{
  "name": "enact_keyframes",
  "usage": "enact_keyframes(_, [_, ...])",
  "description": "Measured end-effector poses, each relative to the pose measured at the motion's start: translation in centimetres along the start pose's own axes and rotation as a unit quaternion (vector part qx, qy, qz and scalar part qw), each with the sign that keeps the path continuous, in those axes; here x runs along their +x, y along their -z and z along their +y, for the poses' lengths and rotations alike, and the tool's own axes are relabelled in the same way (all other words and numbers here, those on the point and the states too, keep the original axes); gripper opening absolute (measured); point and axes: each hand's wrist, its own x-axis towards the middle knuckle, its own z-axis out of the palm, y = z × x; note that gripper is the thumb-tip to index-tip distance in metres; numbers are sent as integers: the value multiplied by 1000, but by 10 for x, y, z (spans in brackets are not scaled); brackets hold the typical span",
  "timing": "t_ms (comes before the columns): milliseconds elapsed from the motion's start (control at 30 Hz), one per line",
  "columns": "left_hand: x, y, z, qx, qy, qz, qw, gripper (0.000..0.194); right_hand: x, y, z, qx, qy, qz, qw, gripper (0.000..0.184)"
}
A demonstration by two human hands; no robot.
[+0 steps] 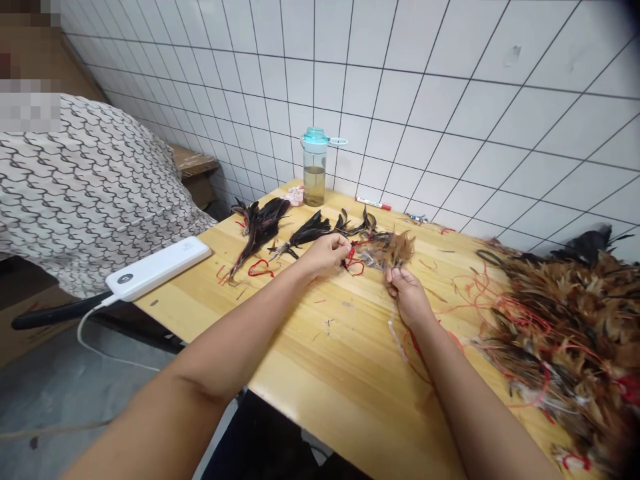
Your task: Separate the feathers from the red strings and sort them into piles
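Note:
My left hand [327, 251] is closed in a pinch on a red thread [353, 257] beside a small bunch of brown feathers [389, 249] on the wooden table [345, 353]. My right hand [407, 290] is closed too, its fingertips gripping the near end of that brown bunch. The red thread runs between the two hands. Dark tied feather bundles [260, 230] lie just beyond my left hand, with a red thread loop [259, 269] near them.
A big heap of brown feathers with red threads [560, 320] fills the table's right side. A water bottle [315, 167] and a red marker [373, 203] stand by the tiled wall. A white power bank [157, 267] lies at the left corner. A person in a patterned top [85, 193] sits on the left.

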Motion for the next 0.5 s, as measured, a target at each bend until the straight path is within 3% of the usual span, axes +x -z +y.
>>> enact_keyframes(233, [-12, -25, 10, -170, 53, -71, 982, 26, -2, -3, -1, 71, -6, -8, 997, 38])
enact_keyframes(500, [-19, -38, 11, -210, 33, -99, 972, 31, -6, -7, -2, 48, 28, -54, 997, 44])
